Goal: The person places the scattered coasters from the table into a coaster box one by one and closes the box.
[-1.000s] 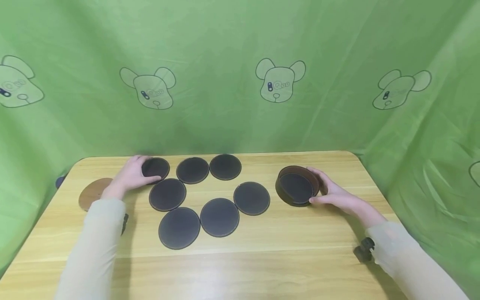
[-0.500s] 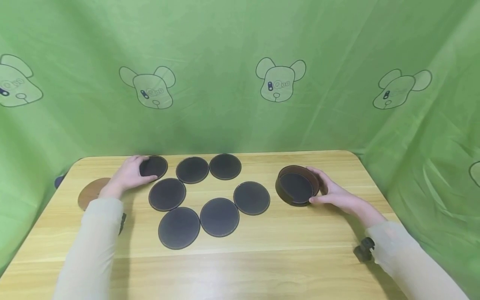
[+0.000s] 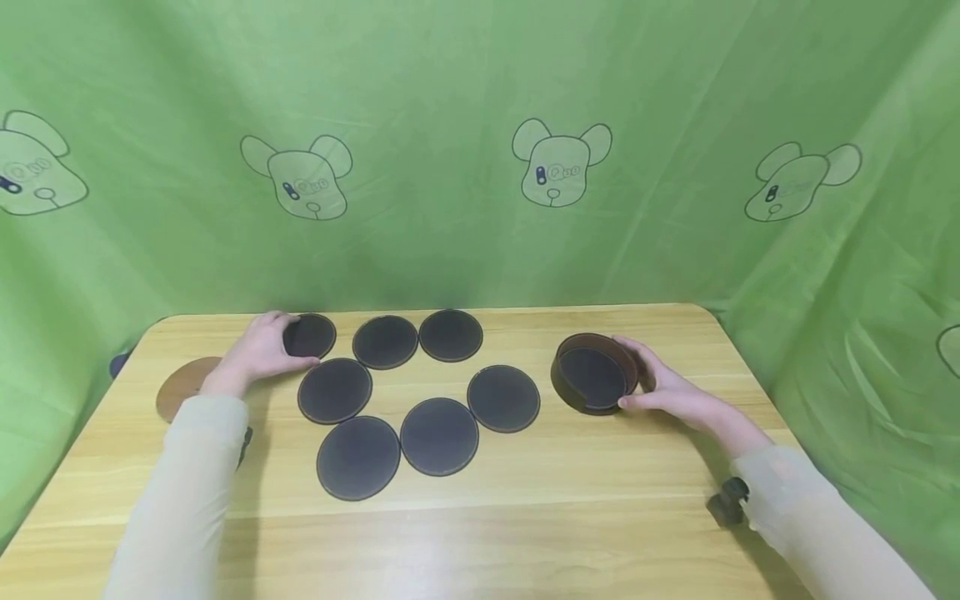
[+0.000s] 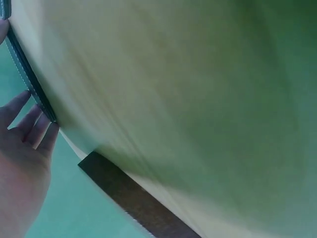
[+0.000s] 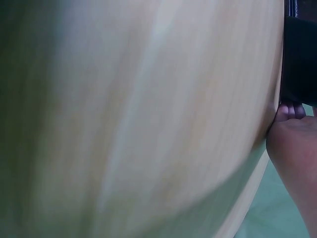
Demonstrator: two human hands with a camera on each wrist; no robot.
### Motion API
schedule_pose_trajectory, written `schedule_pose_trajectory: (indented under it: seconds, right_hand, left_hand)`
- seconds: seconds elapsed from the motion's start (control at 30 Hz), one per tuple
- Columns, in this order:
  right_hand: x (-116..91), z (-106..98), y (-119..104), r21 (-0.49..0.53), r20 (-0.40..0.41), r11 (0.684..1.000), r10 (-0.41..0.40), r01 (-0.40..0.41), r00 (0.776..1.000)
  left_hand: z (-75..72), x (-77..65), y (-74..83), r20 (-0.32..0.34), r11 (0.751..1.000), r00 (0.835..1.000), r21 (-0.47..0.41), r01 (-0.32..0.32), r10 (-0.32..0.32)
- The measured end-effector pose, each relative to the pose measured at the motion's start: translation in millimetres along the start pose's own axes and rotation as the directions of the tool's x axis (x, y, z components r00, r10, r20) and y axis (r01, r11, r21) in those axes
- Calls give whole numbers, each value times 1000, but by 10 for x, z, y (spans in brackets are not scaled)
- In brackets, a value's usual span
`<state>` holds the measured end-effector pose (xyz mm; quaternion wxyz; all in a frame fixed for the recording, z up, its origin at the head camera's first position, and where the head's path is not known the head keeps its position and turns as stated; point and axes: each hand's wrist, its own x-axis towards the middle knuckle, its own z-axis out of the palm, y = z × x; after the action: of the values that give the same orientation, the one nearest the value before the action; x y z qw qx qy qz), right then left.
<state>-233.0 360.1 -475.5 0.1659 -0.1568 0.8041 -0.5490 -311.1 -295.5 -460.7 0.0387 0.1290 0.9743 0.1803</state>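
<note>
In the head view my left hand (image 3: pixel 260 348) is at the table's far left. It grips a round black coaster (image 3: pixel 311 336) by its edge, thumb on the near side and fingers on the far side. The left wrist view shows the fingertips against the edge of this coaster (image 4: pixel 30 74). Over on the right, my right hand (image 3: pixel 670 387) holds a round brown coaster holder (image 3: pixel 561 383) from its right side. A dark disc lies inside the holder. Only a blurred dark wall of the holder (image 5: pixel 299 62) shows in the right wrist view.
Several black coasters lie flat between the hands, among them a far coaster (image 3: pixel 451 336), a middle coaster (image 3: pixel 335 391) and a near coaster (image 3: pixel 358 458). A brown disc (image 3: pixel 180 388) sits partly behind the left wrist. The green curtain (image 3: pixel 450 242) hangs behind the wooden table (image 3: pixel 480 542).
The left hand and its coaster have shifted slightly to the left since a second ago, opening a small gap to the neighbouring coaster. The right hand and the holder stay in place.
</note>
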Motion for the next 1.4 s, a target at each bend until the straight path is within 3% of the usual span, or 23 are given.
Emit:
schedule_pose_trajectory:
  seconds: [0.43, 0.97, 1.4]
  right_hand:
    - [6, -2, 12, 6, 0, 1000, -2, 2, 1000]
    - [-3, 9, -25, 0, -1, 1000, 3, -3, 1000]
    - [1, 2, 0, 12, 4, 1000, -4, 4, 1000]
  left_hand:
    - [-32, 13, 86, 58, 999, 997, -4, 42, -41]
    - [-71, -48, 86, -27, 999, 1000, -32, -14, 13]
    - [-84, -21, 300, -61, 994, 992, 4, -109, 109]
